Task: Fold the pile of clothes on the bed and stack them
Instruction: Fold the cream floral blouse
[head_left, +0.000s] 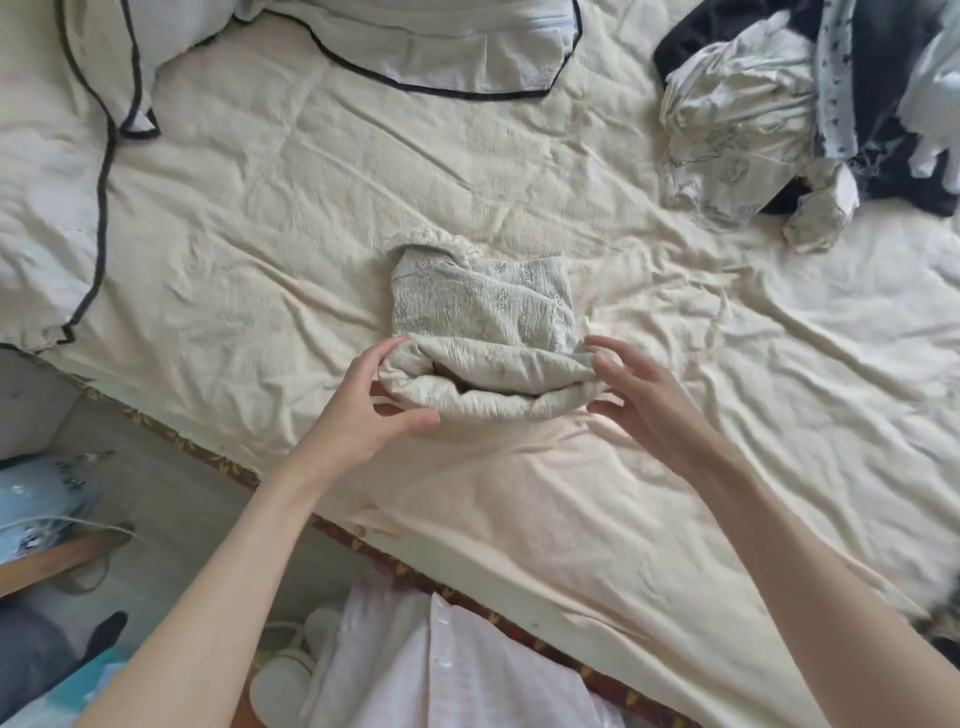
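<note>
Folded garment (480, 332) between left hand (363, 410) and right hand (636, 400).

Black-piped pillows (405, 47); slippers (283, 680) — floor.

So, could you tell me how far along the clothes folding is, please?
Early on. One pale patterned garment lies folded into a bundle mid-bed. The left hand holds its near-left end, and the right hand hovers open at its right end. A jumbled pile of clothes at the far right remains unfolded, and no stack shows yet.
</note>
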